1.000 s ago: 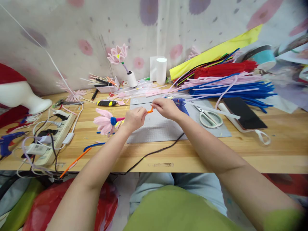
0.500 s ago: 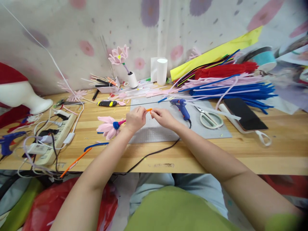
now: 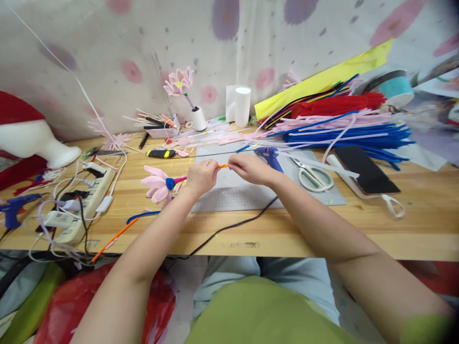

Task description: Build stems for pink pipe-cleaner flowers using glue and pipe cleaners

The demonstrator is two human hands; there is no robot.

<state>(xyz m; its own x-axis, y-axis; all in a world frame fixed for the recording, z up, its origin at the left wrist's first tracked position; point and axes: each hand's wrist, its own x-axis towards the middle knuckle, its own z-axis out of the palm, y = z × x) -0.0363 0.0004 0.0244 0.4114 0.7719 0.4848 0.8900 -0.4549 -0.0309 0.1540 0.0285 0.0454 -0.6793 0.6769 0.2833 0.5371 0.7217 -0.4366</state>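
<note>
My left hand (image 3: 201, 177) is closed around the stem of a pink fuzzy flower (image 3: 157, 184), whose blue base and short magenta stretch of stem show left of the fist. Out of the other side pokes a short orange pipe cleaner end (image 3: 224, 166). My right hand (image 3: 249, 168) pinches at that orange tip, fingers bent together. Both hands hover over the grey cutting mat (image 3: 236, 198). What lies inside the left fist is hidden. Behind my right hand rests a blue glue gun (image 3: 274, 160), partly covered by it.
Scissors (image 3: 315, 177) and a phone (image 3: 366, 169) lie to the right. Bundles of blue pipe cleaners (image 3: 344, 136) fill the back right. A power strip (image 3: 86, 205) with cables stands left, near a loose orange pipe cleaner (image 3: 114, 240). A black cord (image 3: 233, 224) crosses the front.
My right hand has turned more palm-down and shifted slightly up and right, still at the orange tip. The flower head has moved a little left and rotated.
</note>
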